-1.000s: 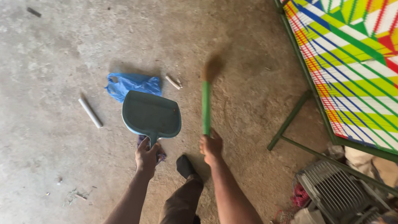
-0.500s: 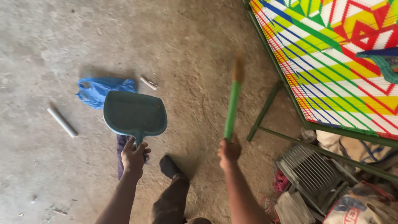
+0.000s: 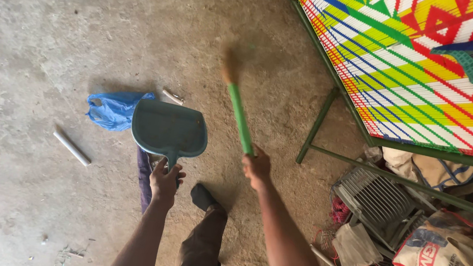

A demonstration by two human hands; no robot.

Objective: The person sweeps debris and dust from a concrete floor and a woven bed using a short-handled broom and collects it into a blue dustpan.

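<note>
Concrete floor (image 3: 42, 1): holding loose litter.
Teal plastic dustpan (image 3: 169, 129): left hand (image 3: 164, 179) is gripping its handle, fingers closed.
Green-handled broom (image 3: 239, 117): right hand (image 3: 257, 168) is clasping it; blurred bristles risk scattering debris.
Blue plastic bag (image 3: 112, 108): lying beside the pan, likely catching.

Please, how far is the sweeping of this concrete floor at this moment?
Little looks done: the teal plastic dustpan in the left hand appears empty. In hand: the right hand holds the green-handled broom, its blurred head above the floor. Left: the crumpled blue plastic bag, white tube and small scraps remain on the floor.
</note>
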